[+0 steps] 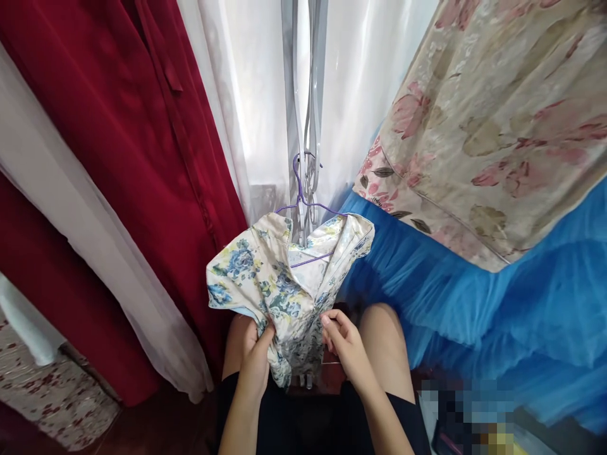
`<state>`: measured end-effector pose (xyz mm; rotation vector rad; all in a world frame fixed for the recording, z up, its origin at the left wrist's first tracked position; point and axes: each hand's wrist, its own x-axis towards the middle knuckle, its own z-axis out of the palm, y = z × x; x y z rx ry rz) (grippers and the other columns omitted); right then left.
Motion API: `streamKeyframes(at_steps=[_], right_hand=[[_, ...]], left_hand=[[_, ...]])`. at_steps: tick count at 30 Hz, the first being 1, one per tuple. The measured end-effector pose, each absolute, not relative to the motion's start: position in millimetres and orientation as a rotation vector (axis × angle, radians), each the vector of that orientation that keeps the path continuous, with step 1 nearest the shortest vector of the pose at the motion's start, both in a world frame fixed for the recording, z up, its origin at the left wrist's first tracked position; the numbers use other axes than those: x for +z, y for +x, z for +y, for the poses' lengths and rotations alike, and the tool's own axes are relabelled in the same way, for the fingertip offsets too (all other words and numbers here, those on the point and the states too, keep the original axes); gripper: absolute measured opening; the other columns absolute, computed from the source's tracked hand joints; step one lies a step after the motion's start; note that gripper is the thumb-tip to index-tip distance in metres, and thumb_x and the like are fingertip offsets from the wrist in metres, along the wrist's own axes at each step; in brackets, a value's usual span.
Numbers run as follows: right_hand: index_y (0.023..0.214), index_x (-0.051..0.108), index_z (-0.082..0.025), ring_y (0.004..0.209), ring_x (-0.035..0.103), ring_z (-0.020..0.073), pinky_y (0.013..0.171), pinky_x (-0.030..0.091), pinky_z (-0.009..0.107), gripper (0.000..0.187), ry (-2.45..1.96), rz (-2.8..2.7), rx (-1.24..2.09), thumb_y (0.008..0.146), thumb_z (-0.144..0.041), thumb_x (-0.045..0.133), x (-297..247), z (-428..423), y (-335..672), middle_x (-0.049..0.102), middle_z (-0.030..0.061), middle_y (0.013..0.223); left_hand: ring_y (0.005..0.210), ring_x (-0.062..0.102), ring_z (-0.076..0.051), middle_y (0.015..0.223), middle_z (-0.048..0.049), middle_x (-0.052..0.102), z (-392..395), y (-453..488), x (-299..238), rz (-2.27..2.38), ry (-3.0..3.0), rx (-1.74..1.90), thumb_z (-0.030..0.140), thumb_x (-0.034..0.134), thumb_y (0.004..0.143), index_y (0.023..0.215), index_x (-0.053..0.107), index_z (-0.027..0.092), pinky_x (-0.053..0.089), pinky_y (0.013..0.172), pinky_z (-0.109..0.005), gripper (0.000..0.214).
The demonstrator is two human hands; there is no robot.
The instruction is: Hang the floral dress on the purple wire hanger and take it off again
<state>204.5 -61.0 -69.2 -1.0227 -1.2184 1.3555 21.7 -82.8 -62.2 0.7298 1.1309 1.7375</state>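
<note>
A short-sleeved floral top (279, 284), cream with blue and yellow flowers, hangs in front of me on a purple hanger (300, 201). Its V-shaped neckline faces up toward me, and the hanger's lower bar shows inside. My left hand (257, 357) is closed on the cloth at the garment's left side, thumb on top and fingers behind the fabric. At the right front edge, my right hand (344, 341) has its fingers curled and thumb and forefinger brought together. Whether a bit of cloth lies in that pinch I cannot make out.
Grey ribbons (303, 82) hang behind the hanger, before a white curtain (256, 76). Red cloth (190, 189) drapes on the left. To the right hang a pink-flowered fabric (474, 139) and blue tulle (441, 303). My knees (386, 338) flank the garment. Blurred items lie lower right.
</note>
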Motion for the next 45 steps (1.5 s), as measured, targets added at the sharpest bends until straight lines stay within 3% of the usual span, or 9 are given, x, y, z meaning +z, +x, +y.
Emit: streamKeyframes(at_steps=[5,11,14,18,21,23,29,36,45], right_hand=[[0.083,0.054,-0.021,0.055,0.038,0.0125,0.054,0.029,0.026,0.038,-0.927,-1.363,1.338,0.097,-0.056,0.055,-59,-57,198,0.045,-0.0053,0.060],[0.086,0.052,-0.021,0.056,0.035,0.0123,0.053,0.025,0.026,0.032,-0.927,-1.334,1.309,0.095,-0.050,0.059,-49,-50,194,0.040,-0.0065,0.061],[0.077,0.048,-0.021,0.054,0.032,0.0113,0.051,0.024,0.025,0.034,-0.934,-1.329,1.313,0.095,-0.049,0.056,-54,-50,195,0.039,-0.0065,0.060],[0.065,0.042,-0.023,0.047,0.032,0.0104,0.048,0.024,0.025,0.033,-0.980,-1.290,1.322,0.091,-0.039,0.056,-65,-56,200,0.039,-0.0067,0.050],[0.063,0.048,-0.021,0.042,0.037,0.0099,0.047,0.026,0.024,0.027,-1.024,-1.281,1.320,0.087,-0.032,0.056,-67,-65,201,0.046,-0.0053,0.044],[0.065,0.052,-0.020,0.040,0.039,0.0094,0.046,0.026,0.023,0.024,-1.041,-1.253,1.334,0.084,-0.031,0.060,-65,-71,199,0.049,-0.0050,0.044],[0.066,0.058,-0.018,0.038,0.040,0.0077,0.044,0.028,0.022,0.032,-0.997,-1.277,1.393,0.084,-0.042,0.068,-56,-84,188,0.050,-0.0051,0.044],[0.065,0.060,-0.018,0.037,0.043,0.0086,0.042,0.034,0.022,0.039,-0.931,-1.194,1.402,0.083,-0.050,0.072,-35,-75,182,0.053,-0.0033,0.042],[0.064,0.065,-0.016,0.034,0.044,0.0075,0.038,0.033,0.020,0.026,-0.856,-1.269,1.220,0.080,-0.035,0.068,68,-8,176,0.060,-0.0017,0.043]], left_hand=[[0.127,0.061,-0.034,0.117,-0.0125,0.074,-91,20,-65,1.120,0.841,1.567,0.043,0.084,0.071,0.119,0.071,0.017,0.046,0.110,-0.043,0.057],[0.125,0.062,-0.036,0.124,-0.0132,0.072,-100,22,-61,1.100,0.756,1.519,0.046,0.085,0.068,0.112,0.072,0.017,0.051,0.103,-0.044,0.054],[0.122,0.063,-0.035,0.120,-0.0129,0.073,-95,17,-64,1.091,0.763,1.540,0.046,0.084,0.069,0.110,0.072,0.017,0.051,0.102,-0.044,0.051],[0.123,0.061,-0.030,0.118,-0.0094,0.070,-79,3,-83,1.277,0.719,1.821,0.041,0.080,0.076,0.113,0.068,0.019,0.046,0.107,-0.042,0.045],[0.122,0.058,-0.026,0.122,-0.0069,0.064,-75,3,-100,1.487,0.651,2.245,0.033,0.081,0.073,0.115,0.062,0.021,0.043,0.108,-0.041,0.048],[0.119,0.058,-0.025,0.121,-0.0072,0.062,-80,13,-107,1.567,0.856,2.338,0.029,0.079,0.076,0.115,0.061,0.022,0.043,0.108,-0.040,0.044],[0.105,0.066,-0.026,0.107,-0.0097,0.069,-96,62,-101,1.426,1.539,1.670,0.031,0.069,0.089,0.108,0.068,0.020,0.050,0.097,-0.037,0.023],[0.080,0.067,-0.021,0.082,-0.0042,0.069,-94,69,-78,1.411,1.643,1.607,0.029,0.062,0.092,0.090,0.064,0.021,0.051,0.076,-0.029,0.008],[0.067,0.061,-0.019,0.071,-0.0023,0.061,-99,77,-82,1.506,1.924,1.518,0.015,0.055,0.088,0.081,0.054,0.023,0.048,0.067,-0.028,0.012]])
